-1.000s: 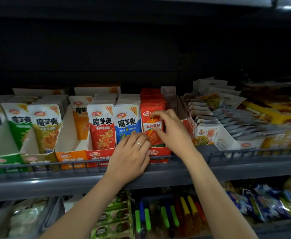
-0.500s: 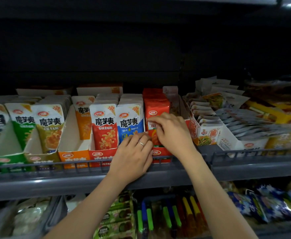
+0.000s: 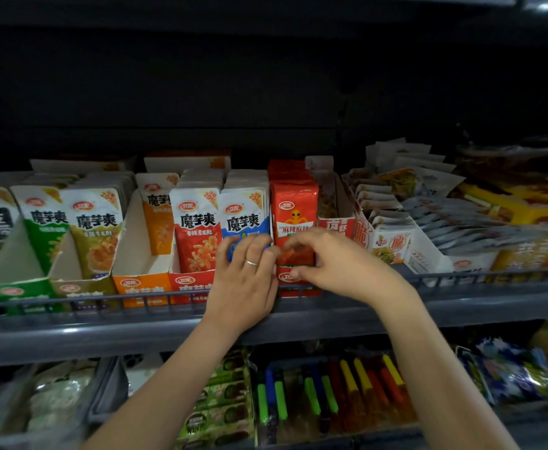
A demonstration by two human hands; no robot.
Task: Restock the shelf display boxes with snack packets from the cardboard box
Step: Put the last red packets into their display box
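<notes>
A row of display boxes stands on the grey shelf (image 3: 71, 336). The front red snack packet (image 3: 293, 206) stands upright in the red display box (image 3: 285, 278). My right hand (image 3: 334, 261) curls around this packet's lower front, thumb below and fingers above. My left hand (image 3: 246, 280), with a ring on it, lies flat against the front blue packet (image 3: 243, 219) and its box, which the hand hides. The orange display box (image 3: 136, 284) holds only an orange packet (image 3: 157, 216) at its back. The cardboard box is out of view.
A wire rail (image 3: 104, 300) runs along the shelf front. White boxes of other snacks (image 3: 392, 245) crowd the right side. Green and olive boxes (image 3: 16, 287) stand at the left. The lower shelf holds coloured sticks (image 3: 331, 391) and bagged goods.
My right hand has slid from the top of the red packet down to its lower front. My left hand has crept up onto the blue packet.
</notes>
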